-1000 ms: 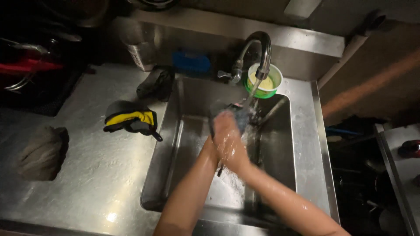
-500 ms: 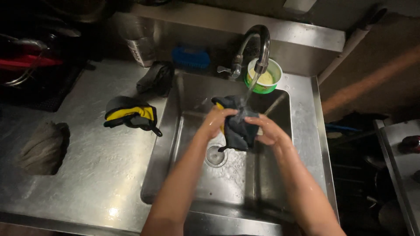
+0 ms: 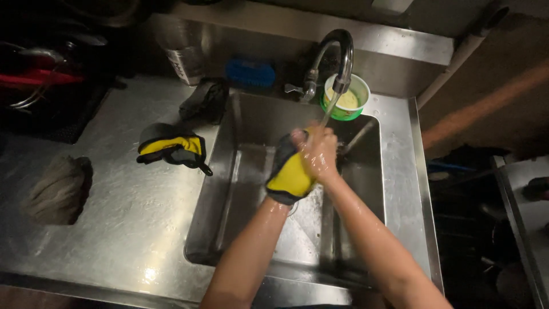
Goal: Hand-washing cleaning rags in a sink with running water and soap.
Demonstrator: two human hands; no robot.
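Over the steel sink (image 3: 240, 229), water runs from the curved faucet (image 3: 338, 54) onto both my hands. A wet yellow and grey glove (image 3: 290, 176) covers my left hand (image 3: 280, 191); my forearm enters its cuff, so the fingers are hidden. My right hand (image 3: 317, 153) is closed around the glove's finger end, right under the stream. Both forearms are wet.
A matching yellow and dark glove (image 3: 171, 149) lies on the steel counter left of the sink. A dark cloth (image 3: 203, 100), a blue brush (image 3: 250, 71) and a green cup (image 3: 346, 98) sit near the faucet. A grey rag (image 3: 57, 189) lies far left.
The glove hung dark and bunched between both hands half a second ago. Now it sits over my left hand with its yellow side up, and my right hand grips its tip.
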